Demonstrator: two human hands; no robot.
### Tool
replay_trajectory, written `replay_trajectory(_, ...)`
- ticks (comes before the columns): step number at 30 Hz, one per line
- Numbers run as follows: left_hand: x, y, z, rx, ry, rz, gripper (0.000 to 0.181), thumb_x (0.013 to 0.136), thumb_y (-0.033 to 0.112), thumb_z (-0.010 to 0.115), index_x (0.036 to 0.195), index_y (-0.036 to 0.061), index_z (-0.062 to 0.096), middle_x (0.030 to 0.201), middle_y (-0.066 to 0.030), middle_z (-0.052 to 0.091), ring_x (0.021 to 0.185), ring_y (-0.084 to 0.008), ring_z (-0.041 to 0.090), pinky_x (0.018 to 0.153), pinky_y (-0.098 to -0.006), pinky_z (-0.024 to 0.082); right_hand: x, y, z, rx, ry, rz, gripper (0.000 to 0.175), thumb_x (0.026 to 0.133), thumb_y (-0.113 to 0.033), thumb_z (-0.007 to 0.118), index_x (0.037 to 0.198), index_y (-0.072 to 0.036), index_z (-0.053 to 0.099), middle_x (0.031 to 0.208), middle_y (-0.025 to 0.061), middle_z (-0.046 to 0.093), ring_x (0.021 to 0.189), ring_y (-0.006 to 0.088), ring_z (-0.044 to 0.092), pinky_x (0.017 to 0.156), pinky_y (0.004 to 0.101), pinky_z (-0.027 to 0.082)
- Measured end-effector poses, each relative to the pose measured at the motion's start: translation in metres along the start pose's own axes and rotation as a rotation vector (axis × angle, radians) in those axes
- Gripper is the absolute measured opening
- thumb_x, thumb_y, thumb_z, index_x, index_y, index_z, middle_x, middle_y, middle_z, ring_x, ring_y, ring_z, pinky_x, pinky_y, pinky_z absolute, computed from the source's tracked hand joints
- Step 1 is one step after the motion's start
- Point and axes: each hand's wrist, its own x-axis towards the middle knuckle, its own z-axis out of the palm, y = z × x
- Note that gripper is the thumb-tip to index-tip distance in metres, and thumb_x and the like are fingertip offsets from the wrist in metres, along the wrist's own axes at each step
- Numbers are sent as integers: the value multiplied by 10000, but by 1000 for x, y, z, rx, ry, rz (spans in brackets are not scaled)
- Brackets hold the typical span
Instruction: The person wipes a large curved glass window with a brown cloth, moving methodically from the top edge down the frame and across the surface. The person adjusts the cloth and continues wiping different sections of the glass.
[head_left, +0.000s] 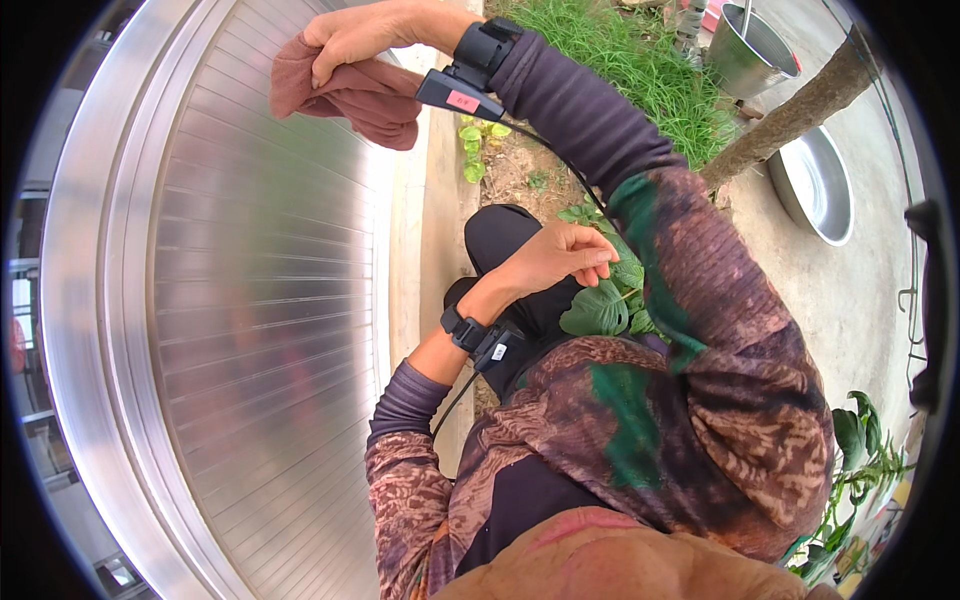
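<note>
My right hand (352, 41) reaches across the top of the view, closed around a bunched brownish-pink cloth (375, 105). The cloth overlaps the upper part of a shiny ribbed metal panel (277, 247); whether it presses on the surface is hard to tell. A loose fold of cloth hangs below my fingers. Before my body, my left hand (562, 255) hovers near my dark-trousered knee and some broad green leaves (600, 307). Its fingers are loosely curled with gaps between them, and nothing is in it. Both wrists wear black strapped devices with cables.
A wide metal frame (90, 262) borders the panel on the left, and a pale ledge (409, 247) runs along its right. Grass (622, 60), a wooden pole (795, 105), a metal bucket (750, 52) and a metal basin (817, 187) stand to the right.
</note>
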Motion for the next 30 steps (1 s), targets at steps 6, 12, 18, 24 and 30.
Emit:
replay_trajectory(6,-5,-19,-6,482,-11,-167,226,897,105,659,1037,-68,696,908,-112,727,834,-178,683,746,-325,531,-21,22,47,112,232,-121,286,875,-129,603,1047,88,676,924,90,700,824,143,634,779,280,520)
replay_trajectory(12,-75,-54,-43,574,267,184,254,952,165,624,1135,-10,646,885,-121,677,836,-198,658,752,-348,511,-32,71,89,276,341,92,346,918,-89,555,1226,56,621,1090,104,695,980,162,639,889,292,506)
replay_trajectory(18,-186,-60,-57,598,961,180,221,929,77,645,1143,21,652,946,-97,670,798,-194,630,726,-319,513,-7,90,143,505,467,-57,332,950,-140,569,1222,41,631,1056,118,696,951,144,653,840,283,526)
replay_trajectory(24,-225,-62,-61,658,1447,227,299,885,-4,658,1181,32,651,1000,-83,662,877,-169,633,782,-311,522,9,70,166,736,455,-74,339,929,-158,662,1219,15,634,1070,77,704,961,127,663,828,276,539)
replay_trajectory(30,-227,-62,-66,617,1516,375,309,888,37,658,1197,38,651,1105,-94,646,1011,-194,615,856,-329,501,-3,57,189,772,364,-70,338,931,-164,658,1213,21,638,1071,76,705,950,130,669,832,274,538)
